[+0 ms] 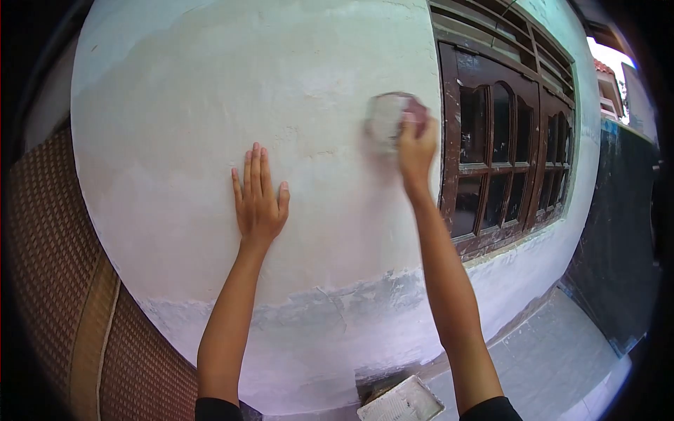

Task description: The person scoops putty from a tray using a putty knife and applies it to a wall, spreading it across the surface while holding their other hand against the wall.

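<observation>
My left hand (pixel 260 200) lies flat on the pale plastered wall (pixel 323 203), its fingers spread and pointing up. Higher and to the right, my right hand (pixel 419 144) grips a rounded pad (pixel 390 119), whitish on its left part and dark red near the fingers. The pad is against the wall or very close to it, just left of the window frame, and is blurred by motion. Fine cracks and rough patches mark the wall between the two hands.
A brown wooden window (pixel 505 140) with small panes is set in the wall at the right. Woven panelling (pixel 49 231) stands at the left. A white-stained tray (pixel 402 403) lies low at the bottom, beside the grey floor (pixel 554 351). A dark panel (pixel 621 231) stands far right.
</observation>
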The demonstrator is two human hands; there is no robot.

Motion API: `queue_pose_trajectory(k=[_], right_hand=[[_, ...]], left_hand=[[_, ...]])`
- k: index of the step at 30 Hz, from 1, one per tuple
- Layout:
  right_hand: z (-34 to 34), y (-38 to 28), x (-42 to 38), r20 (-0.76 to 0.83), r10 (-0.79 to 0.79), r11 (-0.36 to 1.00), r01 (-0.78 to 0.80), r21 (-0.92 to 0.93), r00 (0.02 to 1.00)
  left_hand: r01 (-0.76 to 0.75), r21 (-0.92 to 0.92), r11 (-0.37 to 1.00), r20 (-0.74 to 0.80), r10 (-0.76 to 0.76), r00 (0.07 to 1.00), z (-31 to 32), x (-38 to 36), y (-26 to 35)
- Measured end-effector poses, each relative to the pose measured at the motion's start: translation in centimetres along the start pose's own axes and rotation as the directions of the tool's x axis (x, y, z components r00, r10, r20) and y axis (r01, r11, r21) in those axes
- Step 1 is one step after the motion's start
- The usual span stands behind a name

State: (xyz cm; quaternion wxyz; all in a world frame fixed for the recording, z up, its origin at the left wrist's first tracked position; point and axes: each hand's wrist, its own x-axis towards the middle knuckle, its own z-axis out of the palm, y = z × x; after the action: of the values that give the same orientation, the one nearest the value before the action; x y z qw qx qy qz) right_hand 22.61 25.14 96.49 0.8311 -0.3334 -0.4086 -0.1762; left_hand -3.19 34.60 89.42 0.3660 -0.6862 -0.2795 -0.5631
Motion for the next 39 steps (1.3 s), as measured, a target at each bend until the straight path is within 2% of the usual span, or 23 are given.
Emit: queue_pose_trajectory(k=[3, 4, 6, 9, 10, 11, 12, 14, 17, 18, 20, 22, 23, 24, 27, 28, 30, 32, 33, 35, 36, 38, 39], right_hand=[[3.2, -1.5, -3.3, 0.269, -0.178, 0.982, 0.19, -0.018, 0.946], [3.0, -2.3, -3.9, 0.306, -0.191, 0.953, 0.251, -0.169, 0.933], [2.2, 1.1, -1.7, 0.165, -0.252, 0.933, 0.285, -0.221, 0.954], [-2.9, 1.9, 1.1, -0.148, 0.145, 0.98, -0.163, -0.115, 0.978], [-4.6, 4.7, 2.5, -0.24, 0.154, 0.968, -0.195, -0.156, 0.958], [-5.2, 4.0, 2.5, -0.315, 0.233, 0.972, -0.219, 0.081, 0.92], [-5.4, 3.6, 2.2, -0.315, 0.232, 0.973, -0.218, 0.08, 0.92], [-4.9, 2.7, 1.5, -0.232, 0.082, 0.986, -0.113, -0.124, 0.969], [-0.8, 1.7, -2.1, 0.153, -0.09, 0.996, 0.089, 0.013, 0.984], [0.0, 0.6, -3.4, 0.246, -0.216, 0.971, 0.234, -0.047, 0.945], [0.4, 0.3, -4.0, 0.254, -0.307, 0.934, 0.341, -0.104, 0.917], [-0.5, 2.7, -2.3, 0.162, -0.235, 0.953, 0.261, -0.156, 0.958], [-2.1, 3.7, -1.1, 0.097, -0.122, 0.98, 0.136, -0.148, 0.988], [-4.0, 4.6, 0.1, -0.028, -0.074, 0.953, 0.063, -0.297, 0.997], [-8.6, 5.8, 2.6, -0.322, 0.135, 0.971, -0.191, -0.146, 0.937], [-8.8, 6.2, 2.7, -0.322, 0.136, 0.971, -0.192, -0.146, 0.937], [-8.6, 5.5, 2.6, -0.281, 0.099, 0.994, -0.108, -0.017, 0.955], [-6.3, 2.9, 0.4, -0.098, 0.013, 0.993, -0.025, -0.119, 0.995], [-4.9, 3.4, -0.3, 0.043, 0.047, 0.998, -0.045, -0.05, 0.998], [-2.6, 2.4, -2.3, 0.212, -0.218, 0.967, 0.24, -0.084, 0.953], [-2.6, 0.9, -2.8, 0.313, -0.192, 0.948, 0.258, -0.186, 0.93], [-3.2, 3.4, -0.9, 0.189, -0.225, 0.936, 0.266, -0.232, 0.956], [-4.6, 4.1, 0.4, 0.071, -0.133, 0.947, 0.148, -0.284, 0.989]], left_hand=[[-0.005, -0.005, 1.0, -0.008, 0.005, 1.0, 0.0, -0.2, -0.3], [-0.007, -0.007, 1.0, -0.023, 0.007, 1.0, 0.1, -0.1, -0.4], [-0.008, -0.006, 1.0, -0.011, 0.008, 1.0, 0.1, -0.2, -0.3], [0.002, 0.0, 1.0, 0.003, -0.002, 1.0, 0.1, -0.2, -0.1], [0.005, -0.004, 1.0, 0.011, -0.005, 1.0, 0.1, -0.1, 0.0], [0.006, -0.003, 1.0, 0.008, -0.006, 1.0, 0.1, 0.0, 0.0], [0.006, -0.005, 1.0, 0.009, -0.006, 1.0, 0.0, -0.1, 0.1], [0.004, -0.01, 1.0, 0.007, -0.004, 1.0, 0.0, 0.0, 0.2], [-0.009, 0.0, 1.0, 0.01, 0.009, 1.0, -0.1, 0.0, 0.0], [-0.005, -0.001, 1.0, -0.002, 0.005, 1.0, 0.0, 0.0, -0.1], [-0.004, 0.001, 1.0, -0.009, 0.004, 1.0, 0.0, -0.1, -0.1], [0.0, 0.035, 0.999, -0.016, 0.0, 1.0, -0.1, -0.1, -0.2], [0.001, 0.037, 0.999, -0.017, 0.0, 1.0, -0.1, -0.1, -0.2], [-0.001, 0.04, 0.999, -0.011, 0.002, 1.0, 0.0, -0.1, -0.2], [-0.004, 0.042, 0.999, -0.005, 0.004, 1.0, 0.1, -0.1, 0.1], [-0.009, 0.044, 0.999, -0.002, 0.009, 1.0, 0.1, -0.1, 0.1], [-0.008, 0.038, 0.999, -0.008, 0.008, 1.0, 0.2, -0.1, 0.0], [-0.012, 0.028, 1.0, -0.009, 0.012, 1.0, 0.2, -0.2, 0.1], [-0.008, 0.018, 1.0, -0.003, 0.008, 1.0, 0.1, -0.1, 0.1], [-0.007, 0.008, 1.0, 0.002, 0.007, 1.0, 0.1, 0.0, 0.0], [-0.002, -0.003, 1.0, -0.006, 0.002, 1.0, 0.1, -0.1, -0.2], [0.006, -0.015, 1.0, -0.013, -0.006, 1.0, 0.1, -0.1, -0.3], [0.006, -0.006, 1.0, -0.006, -0.006, 1.0, 0.2, -0.1, -0.3]])
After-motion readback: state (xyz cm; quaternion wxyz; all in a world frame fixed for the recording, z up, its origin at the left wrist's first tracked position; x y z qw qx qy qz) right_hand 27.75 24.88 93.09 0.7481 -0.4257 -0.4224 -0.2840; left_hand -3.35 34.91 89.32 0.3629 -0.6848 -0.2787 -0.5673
